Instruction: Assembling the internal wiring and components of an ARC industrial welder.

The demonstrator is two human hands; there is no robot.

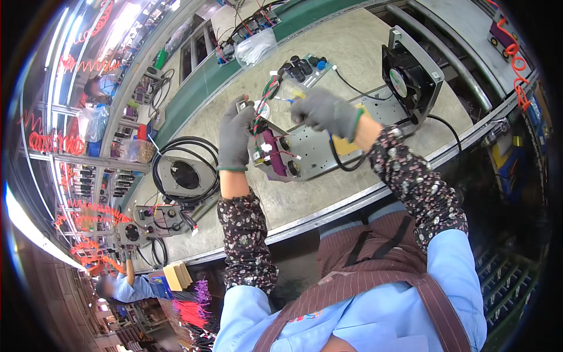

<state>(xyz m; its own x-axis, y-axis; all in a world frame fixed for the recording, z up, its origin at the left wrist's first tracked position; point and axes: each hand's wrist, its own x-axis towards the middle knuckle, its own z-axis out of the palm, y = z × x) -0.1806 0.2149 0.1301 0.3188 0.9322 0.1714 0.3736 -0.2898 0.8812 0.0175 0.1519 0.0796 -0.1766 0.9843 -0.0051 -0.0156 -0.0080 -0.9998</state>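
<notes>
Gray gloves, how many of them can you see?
2: one gray glove on the left hand, beside the colored wires; the other on the right hand, near the metal plate. Distant people may wear more, too small to tell.

Silver-grey on the perforated plate (319,151). At its left end: purple on the panel (274,154), red and green mixed in the wire bundle (268,91). At its right end: black on the fan (400,82), hub green and white. Left of it, grey on left glove (234,138); over it, same on right glove (328,114), both green-cuffed. On its near side: dark floral sleeves (419,182), light-blue shirt (381,317), pinstriped brown apron (346,287).
</notes>
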